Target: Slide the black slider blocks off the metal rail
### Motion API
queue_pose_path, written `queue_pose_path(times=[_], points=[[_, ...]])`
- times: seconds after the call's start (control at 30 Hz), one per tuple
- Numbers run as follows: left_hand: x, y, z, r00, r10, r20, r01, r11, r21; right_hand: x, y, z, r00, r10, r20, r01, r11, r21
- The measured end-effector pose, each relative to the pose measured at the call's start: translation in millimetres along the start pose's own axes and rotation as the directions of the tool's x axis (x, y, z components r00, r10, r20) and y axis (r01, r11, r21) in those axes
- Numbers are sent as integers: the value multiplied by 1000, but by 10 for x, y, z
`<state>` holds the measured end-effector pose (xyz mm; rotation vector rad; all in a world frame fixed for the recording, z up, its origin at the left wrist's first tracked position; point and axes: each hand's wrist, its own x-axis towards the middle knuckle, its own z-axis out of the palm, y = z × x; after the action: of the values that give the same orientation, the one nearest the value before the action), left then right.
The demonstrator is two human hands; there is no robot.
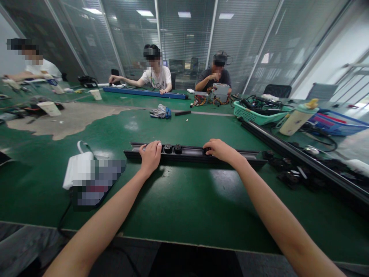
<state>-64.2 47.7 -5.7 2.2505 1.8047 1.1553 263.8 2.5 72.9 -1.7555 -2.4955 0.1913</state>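
In front of me a long black channel rail (190,158) lies crosswise on the green table. Two small round-topped black modules (173,148) sit in its groove, left of the middle. My left hand (151,154) is closed over the rail near its left end, fingers reaching across the groove. Farther right, my right hand (219,149) pinches another black module (206,151) in the groove; the fingers partly cover it. Several loose black modules (288,177) lie beyond the rail's right end.
A longer black rail (311,163) slants along the right. Behind it stand a green basket (253,116) of cables and a bottle (298,119). A white charger (76,169) and a phone (100,182) lie left. Gloves (160,111) lie ahead; several people sit across the table.
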Motion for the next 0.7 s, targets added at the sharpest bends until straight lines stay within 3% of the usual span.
queue_pose_path(times=[0.7], points=[[-5,20,-31,1000,-11,22,11,1000,4,29,133,40,999,-5,-32,5,1000,12]])
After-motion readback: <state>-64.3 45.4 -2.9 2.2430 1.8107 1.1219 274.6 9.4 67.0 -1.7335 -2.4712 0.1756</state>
